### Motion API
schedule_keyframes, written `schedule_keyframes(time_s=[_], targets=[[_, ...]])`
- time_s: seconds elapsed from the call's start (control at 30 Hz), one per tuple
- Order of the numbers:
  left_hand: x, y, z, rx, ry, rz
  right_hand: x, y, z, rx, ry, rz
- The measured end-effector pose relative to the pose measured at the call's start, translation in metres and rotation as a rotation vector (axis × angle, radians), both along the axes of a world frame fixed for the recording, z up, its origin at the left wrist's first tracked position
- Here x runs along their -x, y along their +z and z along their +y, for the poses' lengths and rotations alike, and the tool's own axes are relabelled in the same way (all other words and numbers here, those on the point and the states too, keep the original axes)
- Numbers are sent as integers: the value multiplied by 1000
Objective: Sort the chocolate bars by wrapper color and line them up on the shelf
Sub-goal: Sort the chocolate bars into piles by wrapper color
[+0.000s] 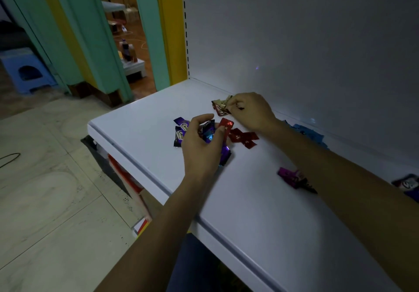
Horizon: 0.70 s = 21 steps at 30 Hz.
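My left hand [200,143] holds a bunch of purple-wrapped bars [209,130] over the white shelf [140,119] and pinches a red bar [226,126] at its fingertips. More purple bars [180,130] lie just left of it. Two red bars [243,137] lie flat to the right of that hand. My right hand [251,110] pinches a gold-and-brown bar [221,106] near the back wall. Blue bars [308,133] lie behind my right forearm. A magenta bar [292,177] lies under that forearm.
The shelf's back panel [294,42] rises right behind the bars. Another dark wrapped bar [408,184] lies at the right edge. The shelf's left end [90,126] drops to a tiled floor [45,178]. A blue stool [25,69] stands at far left.
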State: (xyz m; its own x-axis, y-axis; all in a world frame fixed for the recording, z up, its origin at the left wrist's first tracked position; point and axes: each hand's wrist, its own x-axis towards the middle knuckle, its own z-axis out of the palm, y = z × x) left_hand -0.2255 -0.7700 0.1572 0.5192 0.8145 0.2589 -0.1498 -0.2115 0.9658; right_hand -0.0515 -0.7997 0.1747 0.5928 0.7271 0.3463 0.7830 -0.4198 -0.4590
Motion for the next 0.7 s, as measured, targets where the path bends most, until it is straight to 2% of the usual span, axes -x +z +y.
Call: schedule_keyframes(time_s=[0.03, 0.1, 0.17, 0.27, 0.33, 0.43, 0.5, 0.57, 0.67, 0.7], targets=[[0, 0, 0, -2, -3, 2, 8, 4, -4, -72, 3, 77], [1, 1, 0, -13, -9, -5, 28, 15, -18, -189, 60, 375], [3, 1, -1, -34, -10, -3, 44, 26, -35, -141, 169, 674], [4, 1, -1, -43, -38, 0, 55, 30, -53, -59, 241, 775], [4, 0, -2, -70, -63, 22, 55, 31, -59, -152, 173, 774], [5, 0, -3, -97, -63, 59, 46, 32, -70, -445, 5, 651], [5, 0, -5, -89, -57, 64, 42, 29, -80, -503, -69, 327], [5, 1, -5, -85, -48, 61, 44, 19, -87, -344, -14, -2], [5, 2, -5, -54, -30, 52, 53, 2, -91, 117, 106, -133], [6, 2, -5, -43, -23, 48, 55, -1, -90, 211, 128, -150]])
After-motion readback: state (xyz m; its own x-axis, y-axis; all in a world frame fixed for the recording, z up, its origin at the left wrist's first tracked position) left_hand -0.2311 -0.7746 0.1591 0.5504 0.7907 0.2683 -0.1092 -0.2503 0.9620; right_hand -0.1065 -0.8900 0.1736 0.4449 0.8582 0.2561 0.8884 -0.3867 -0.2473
